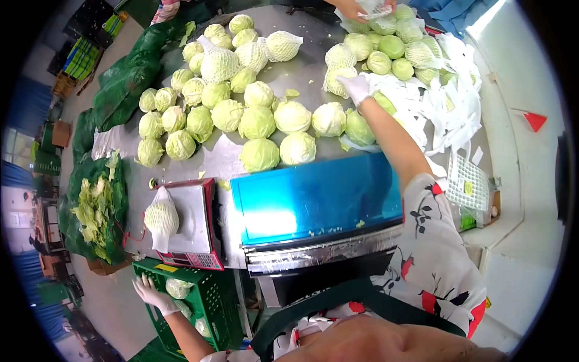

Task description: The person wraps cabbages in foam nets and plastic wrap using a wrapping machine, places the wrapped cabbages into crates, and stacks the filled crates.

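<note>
My right hand (pixel 354 88), in a white glove, reaches over the table and touches a net-wrapped cabbage (pixel 336 81); its fingertips are partly hidden against the net. My left hand (pixel 154 294), gloved too, is over the edge of a green crate (pixel 208 295), fingers spread and nothing in them. Wrapped cabbages (pixel 178 288) lie inside the crate. Another cabbage in a white foam net (pixel 161 220) rests on the red digital scale (pixel 194 218). Several bare cabbages (pixel 257 122) cover the middle of the table.
A blue-topped wrapping machine (pixel 319 196) stands at the table's near edge. White foam nets (pixel 449 96) are heaped at the right. Across the table, a co-worker's hands (pixel 353 8) handle a net. Green mesh sacks (pixel 129 78) and loose leaves (pixel 93 208) lie at the left.
</note>
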Tool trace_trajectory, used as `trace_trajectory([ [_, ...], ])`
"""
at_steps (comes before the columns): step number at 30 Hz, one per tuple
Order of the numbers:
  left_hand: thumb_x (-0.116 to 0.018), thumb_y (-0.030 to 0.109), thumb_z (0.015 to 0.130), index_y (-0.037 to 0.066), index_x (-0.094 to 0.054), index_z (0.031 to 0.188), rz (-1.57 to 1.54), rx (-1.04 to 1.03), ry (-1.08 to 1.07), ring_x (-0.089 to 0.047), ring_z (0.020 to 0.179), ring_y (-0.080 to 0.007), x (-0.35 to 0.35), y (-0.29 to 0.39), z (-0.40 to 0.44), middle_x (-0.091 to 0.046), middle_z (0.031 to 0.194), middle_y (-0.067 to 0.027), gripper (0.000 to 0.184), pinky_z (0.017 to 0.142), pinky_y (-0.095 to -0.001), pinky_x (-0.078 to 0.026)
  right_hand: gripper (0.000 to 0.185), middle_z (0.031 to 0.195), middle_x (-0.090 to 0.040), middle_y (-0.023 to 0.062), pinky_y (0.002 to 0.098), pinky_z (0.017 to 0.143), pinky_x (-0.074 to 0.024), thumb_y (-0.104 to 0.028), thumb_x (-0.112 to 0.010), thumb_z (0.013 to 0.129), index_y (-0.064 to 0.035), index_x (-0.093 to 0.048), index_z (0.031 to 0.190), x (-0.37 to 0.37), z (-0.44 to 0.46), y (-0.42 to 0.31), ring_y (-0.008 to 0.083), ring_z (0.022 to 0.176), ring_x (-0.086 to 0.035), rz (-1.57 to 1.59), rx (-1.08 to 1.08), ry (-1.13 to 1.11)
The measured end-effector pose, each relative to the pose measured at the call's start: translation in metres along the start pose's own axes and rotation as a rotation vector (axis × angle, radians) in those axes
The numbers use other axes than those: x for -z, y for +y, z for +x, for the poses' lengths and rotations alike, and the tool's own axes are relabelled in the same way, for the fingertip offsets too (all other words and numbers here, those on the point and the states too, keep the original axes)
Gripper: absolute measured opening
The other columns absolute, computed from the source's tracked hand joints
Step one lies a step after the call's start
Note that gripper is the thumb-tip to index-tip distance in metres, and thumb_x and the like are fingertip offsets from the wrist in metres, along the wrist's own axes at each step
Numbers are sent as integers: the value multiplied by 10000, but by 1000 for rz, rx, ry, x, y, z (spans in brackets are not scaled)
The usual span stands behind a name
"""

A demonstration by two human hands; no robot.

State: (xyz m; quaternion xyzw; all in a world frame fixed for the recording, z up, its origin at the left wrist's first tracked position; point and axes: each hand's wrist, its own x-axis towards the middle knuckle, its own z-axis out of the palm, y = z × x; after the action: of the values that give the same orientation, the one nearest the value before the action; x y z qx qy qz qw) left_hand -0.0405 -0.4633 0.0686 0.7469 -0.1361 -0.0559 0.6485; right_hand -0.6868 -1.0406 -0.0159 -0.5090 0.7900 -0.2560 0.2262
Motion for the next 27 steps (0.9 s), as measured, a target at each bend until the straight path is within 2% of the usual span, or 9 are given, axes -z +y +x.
trace_trajectory([
  [3, -396, 195, 1046, -86, -445, 1404, 2, -154, -368, -567, 1216, -266, -139, 86, -42, -503, 1416, -168, 458, 1040, -386, -462, 769, 1246, -612, 287, 423, 1022, -456, -476, -711, 810, 51, -524, 1338, -8, 19, -37, 392, 1192, -583, -137, 120, 332],
  [8, -480, 154, 1018, -61, -509, 1378, 24, -99, -967, -658, 1036, -180, -341, 147, -141, -652, 1221, -137, 420, 955, -306, -490, 868, 1354, -549, 281, 426, 1059, -435, -527, -701, 782, 44, -475, 1396, -20, 136, -36, 391, 1252, -544, -311, 434, 78],
  [10, -498, 152, 1030, -70, -464, 1406, -32, 17, -1239, -644, 1097, -209, -422, 147, -182, -642, 1247, -142, 438, 976, -325, -487, 931, 1352, -560, 265, 412, 1039, -458, -563, -695, 759, 45, -451, 1419, -28, 169, -26, 369, 1249, -560, -397, 539, 83],
  [13, -472, 184, 1041, -62, -442, 1396, -200, 501, -1499, -603, 1179, -296, -538, 131, -243, -577, 1309, -207, 433, 1031, -382, -478, 1094, 1408, -528, 254, 397, 1046, -453, -652, -705, 688, 91, -409, 1434, -26, 174, -24, 361, 1268, -552, -384, 512, -79],
  [15, -528, 249, 1020, -65, -421, 1401, -286, 767, -1567, -589, 1177, -296, -610, 101, -273, -533, 1345, -202, 505, 1033, -396, -474, 1089, 1426, -518, 251, 407, 1032, -452, -698, -691, 670, 89, -484, 1394, -10, 157, -31, 354, 1271, -550, -456, 454, -215],
  [17, -636, 346, 956, -64, -409, 1400, -173, 814, -1395, -578, 1168, -292, -669, 91, -309, -518, 1349, -190, 645, 1035, -412, -470, 1159, 1389, -538, 278, 376, 1056, -434, -753, -670, 658, 134, -474, 1376, -11, 163, -25, 356, 1273, -552, -494, 468, -312],
  [21, -790, 500, 797, -123, -301, 1441, 313, 489, -1708, -583, 1157, -309, -711, 77, -330, -522, 1347, -230, 1021, 1031, -428, -482, 1005, 1284, -618, 266, 349, 1017, -468, -734, -698, 663, 101, -633, 1217, 0, 141, -20, 333, 1201, -605, -291, 393, -416],
  [24, -858, 549, 693, -152, -311, 1421, 881, -235, -1349, -600, 1157, -286, -741, 8, -342, -549, 1328, -222, 1149, 1006, -381, -503, 1024, 1259, -631, 266, 318, 989, -486, -652, -784, 634, 162, -585, 1222, -36, 152, 16, 308, 1174, -624, 59, 321, -330],
  [27, -932, 472, 617, -154, -284, 1415, 548, -58, -1565, -618, 1159, -243, -725, 32, -347, -592, 1277, -203, 1204, 959, -325, -531, 1175, 1299, -600, 276, 319, 983, -491, -628, -820, 598, 200, -438, 1339, -12, 115, 1, 286, 1180, -622, 111, 253, -364],
])
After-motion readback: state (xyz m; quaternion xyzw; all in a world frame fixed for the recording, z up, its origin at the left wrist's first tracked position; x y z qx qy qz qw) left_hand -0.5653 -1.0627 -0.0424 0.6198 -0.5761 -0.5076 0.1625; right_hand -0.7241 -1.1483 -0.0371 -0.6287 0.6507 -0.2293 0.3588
